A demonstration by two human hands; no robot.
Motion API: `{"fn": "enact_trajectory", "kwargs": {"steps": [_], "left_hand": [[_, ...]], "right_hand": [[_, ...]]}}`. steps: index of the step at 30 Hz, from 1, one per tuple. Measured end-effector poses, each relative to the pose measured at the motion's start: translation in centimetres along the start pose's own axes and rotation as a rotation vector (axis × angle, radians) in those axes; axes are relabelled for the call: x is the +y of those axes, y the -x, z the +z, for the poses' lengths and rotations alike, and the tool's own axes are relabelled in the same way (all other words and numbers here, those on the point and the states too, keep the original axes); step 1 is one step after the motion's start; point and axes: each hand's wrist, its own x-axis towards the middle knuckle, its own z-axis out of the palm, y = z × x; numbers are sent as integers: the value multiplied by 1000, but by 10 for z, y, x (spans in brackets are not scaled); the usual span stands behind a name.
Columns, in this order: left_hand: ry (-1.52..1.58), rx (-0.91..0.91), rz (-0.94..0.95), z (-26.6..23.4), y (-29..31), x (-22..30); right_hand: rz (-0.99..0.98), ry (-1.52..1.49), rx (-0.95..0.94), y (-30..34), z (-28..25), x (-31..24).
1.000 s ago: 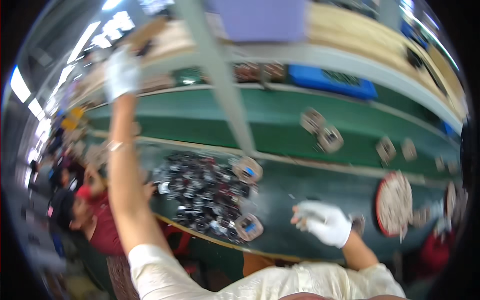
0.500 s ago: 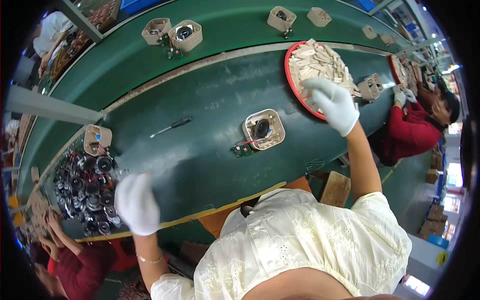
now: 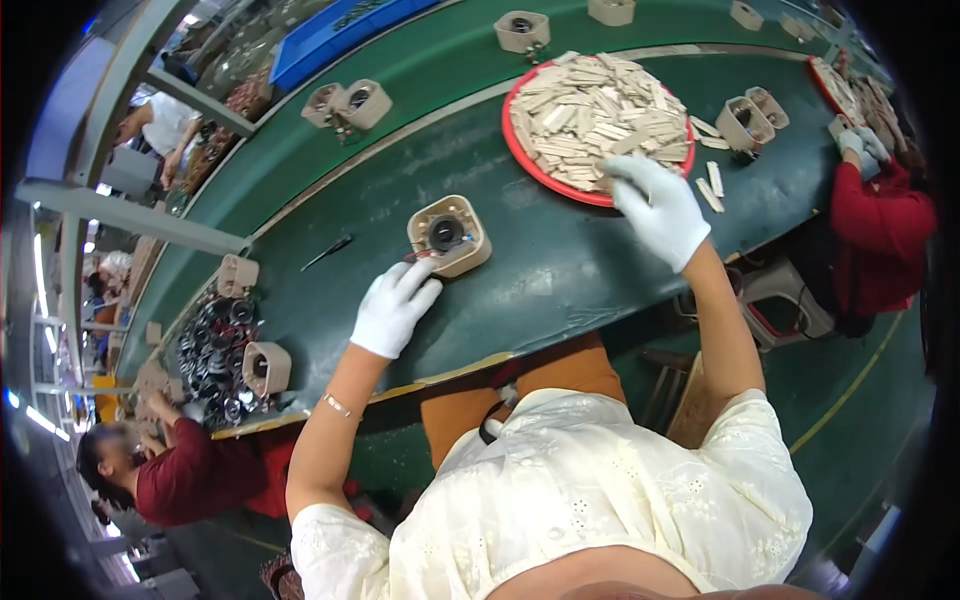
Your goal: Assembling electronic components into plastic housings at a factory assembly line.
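A beige plastic housing [image 3: 474,257] with a black round speaker [image 3: 446,233] inside sits on the green bench in front of me. My left hand [image 3: 393,308], in a white glove, touches its near left corner by the red wires [image 3: 419,254]; its fingers are apart. The circuit board seen there earlier is hidden. My gloved right hand [image 3: 660,212] is over the near edge of a round red tray [image 3: 515,140] heaped with beige strips [image 3: 600,115]. Its fingers curl together at the tips, and what they hold, if anything, cannot be made out.
Black speakers [image 3: 205,350] lie piled at left with housings [image 3: 267,369] beside them. A screwdriver [image 3: 327,253] lies left of centre. Loose strips [image 3: 712,185] and two housings [image 3: 745,122] are right of the tray. Co-workers sit at both sides [image 3: 885,235].
My left hand has moved from beside the speaker pile to the housing. My right hand stays at the tray's near edge, its fingers curled. The whole view has turned.
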Motion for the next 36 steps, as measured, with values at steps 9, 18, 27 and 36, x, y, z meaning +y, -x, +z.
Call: {"fn": "enact_trajectory", "kwargs": {"steps": [9, 18, 27, 36], "left_hand": [[1507, 524, -980, 4, 13, 32], [1208, 470, -1110, 9, -34, 25], [316, 202, -445, 5, -31, 13], [599, 252, -452, 9, -4, 9]], "right_hand": [[-134, -235, -385, -5, 66, -62], [-279, -100, -388, -4, 116, -63], [-256, -282, -331, -46, 117, -89], [-353, 38, -510, -40, 118, -97]]}}
